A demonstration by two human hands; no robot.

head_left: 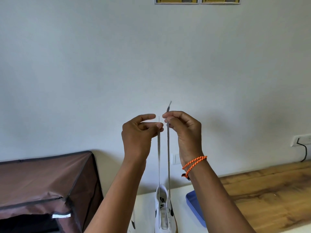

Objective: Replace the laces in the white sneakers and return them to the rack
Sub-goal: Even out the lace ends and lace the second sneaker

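A white sneaker (162, 211) with black logos stands at the bottom centre, heel toward me. Two strands of a white lace rise straight up from it. My left hand (139, 132) pinches the left lace strand (159, 157) between thumb and fingers, its tip just above the fingers. My right hand (184, 128) pinches the right lace strand (168, 157), whose dark tip sticks out above the fingers. Both hands are raised side by side in front of the wall. A second white sneaker (133, 222) shows partly at the bottom, behind my left forearm.
A brown fabric-covered shoe rack (42, 185) stands at the lower left, its front flap open. A blue tray (195, 207) lies right of the sneaker. Wooden floor (269, 195) spreads to the right. A wall socket with a black cable (301, 143) sits far right.
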